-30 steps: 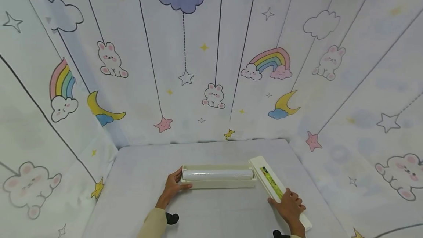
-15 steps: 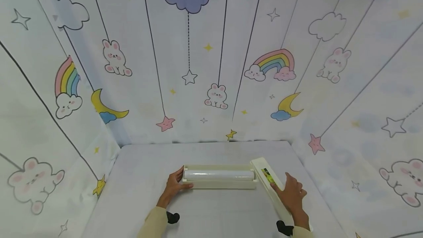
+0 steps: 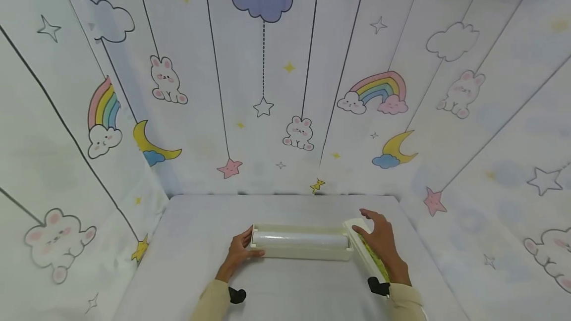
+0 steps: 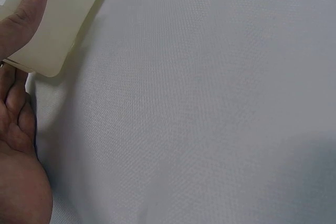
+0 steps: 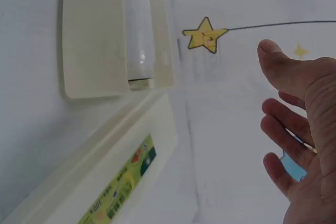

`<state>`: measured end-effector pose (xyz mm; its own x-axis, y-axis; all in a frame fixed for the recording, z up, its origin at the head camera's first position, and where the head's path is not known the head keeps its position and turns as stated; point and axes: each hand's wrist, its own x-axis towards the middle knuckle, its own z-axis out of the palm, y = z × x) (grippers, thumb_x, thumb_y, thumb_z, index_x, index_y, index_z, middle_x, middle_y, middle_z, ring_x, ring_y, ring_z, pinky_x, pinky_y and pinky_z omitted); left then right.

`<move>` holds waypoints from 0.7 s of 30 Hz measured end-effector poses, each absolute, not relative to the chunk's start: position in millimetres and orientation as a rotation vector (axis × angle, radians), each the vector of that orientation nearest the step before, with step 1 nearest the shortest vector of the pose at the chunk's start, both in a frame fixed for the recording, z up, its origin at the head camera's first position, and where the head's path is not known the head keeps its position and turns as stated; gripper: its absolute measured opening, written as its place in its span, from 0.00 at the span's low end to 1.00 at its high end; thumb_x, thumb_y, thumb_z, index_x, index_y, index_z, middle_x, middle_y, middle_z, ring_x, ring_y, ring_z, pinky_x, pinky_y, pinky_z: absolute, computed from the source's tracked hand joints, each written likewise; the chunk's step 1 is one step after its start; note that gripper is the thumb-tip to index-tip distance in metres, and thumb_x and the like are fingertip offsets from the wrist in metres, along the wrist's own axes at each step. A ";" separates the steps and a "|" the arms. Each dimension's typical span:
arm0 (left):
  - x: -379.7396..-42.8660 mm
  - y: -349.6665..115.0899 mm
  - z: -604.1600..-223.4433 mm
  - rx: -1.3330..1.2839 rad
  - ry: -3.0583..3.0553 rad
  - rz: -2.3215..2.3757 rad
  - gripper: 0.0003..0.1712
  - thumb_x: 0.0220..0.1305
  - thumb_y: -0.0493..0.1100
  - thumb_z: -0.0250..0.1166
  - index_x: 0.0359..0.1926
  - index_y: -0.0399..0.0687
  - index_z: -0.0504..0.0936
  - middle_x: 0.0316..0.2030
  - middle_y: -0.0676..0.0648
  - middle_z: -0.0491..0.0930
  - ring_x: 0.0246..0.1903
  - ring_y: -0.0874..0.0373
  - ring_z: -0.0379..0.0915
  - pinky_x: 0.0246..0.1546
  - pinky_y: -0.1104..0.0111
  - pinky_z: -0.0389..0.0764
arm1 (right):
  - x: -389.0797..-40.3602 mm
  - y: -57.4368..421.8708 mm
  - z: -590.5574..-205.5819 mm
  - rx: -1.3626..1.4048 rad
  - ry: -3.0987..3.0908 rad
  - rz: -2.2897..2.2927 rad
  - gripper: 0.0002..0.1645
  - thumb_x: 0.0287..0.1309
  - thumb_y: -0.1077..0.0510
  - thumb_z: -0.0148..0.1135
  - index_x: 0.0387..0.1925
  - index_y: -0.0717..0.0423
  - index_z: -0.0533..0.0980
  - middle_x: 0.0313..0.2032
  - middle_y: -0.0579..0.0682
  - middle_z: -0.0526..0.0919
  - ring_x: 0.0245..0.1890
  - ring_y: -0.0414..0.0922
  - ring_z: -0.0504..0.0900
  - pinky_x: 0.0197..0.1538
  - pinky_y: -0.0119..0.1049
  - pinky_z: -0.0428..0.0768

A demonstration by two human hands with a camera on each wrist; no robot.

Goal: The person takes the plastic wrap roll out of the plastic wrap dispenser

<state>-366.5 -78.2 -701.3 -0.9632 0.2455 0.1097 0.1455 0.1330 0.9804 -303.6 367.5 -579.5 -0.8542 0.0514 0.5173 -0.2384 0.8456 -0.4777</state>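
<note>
Long box (image 3: 303,252) lying left to right, lid (image 5: 102,177) diagonal beside it

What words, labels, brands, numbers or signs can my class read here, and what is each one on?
None can be read for certain.
Yellow-green label on the long white cover: small print and larger characters, too blurred to quote.
Box and roll: no lettering visible.
Patterned backdrop: drawn pictures only, no words or numbers visible.
</note>
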 end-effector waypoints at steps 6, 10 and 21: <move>-367.2 -78.2 -704.2 0.411 2.291 1.998 0.58 0.42 0.34 0.83 0.74 0.34 0.63 0.72 0.35 0.66 0.71 0.38 0.64 0.74 0.49 0.65 | -310.5 345.0 -584.1 0.275 -2.639 0.824 0.34 0.41 0.61 0.83 0.55 0.59 0.82 0.51 0.58 0.87 0.50 0.58 0.83 0.53 0.61 0.82; -369.1 -79.8 -707.5 0.450 2.299 1.992 0.58 0.43 0.36 0.83 0.74 0.34 0.62 0.72 0.35 0.66 0.71 0.38 0.64 0.73 0.51 0.67 | -314.8 335.5 -594.8 0.258 -2.797 0.807 0.33 0.41 0.60 0.83 0.53 0.57 0.83 0.50 0.55 0.87 0.52 0.57 0.83 0.58 0.59 0.81; -369.7 -80.7 -709.9 0.479 2.349 1.954 0.59 0.44 0.38 0.83 0.74 0.33 0.61 0.71 0.34 0.67 0.70 0.40 0.66 0.72 0.62 0.72 | -326.6 325.7 -606.9 0.246 -2.983 0.779 0.30 0.37 0.60 0.84 0.48 0.59 0.84 0.46 0.52 0.86 0.50 0.54 0.82 0.58 0.54 0.81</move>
<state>-369.7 -80.7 -709.9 -0.9509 0.2659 0.1585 0.2043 0.1546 0.9666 -326.6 325.7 -606.9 -0.9861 -0.1413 0.0871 -0.1658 0.8604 -0.4818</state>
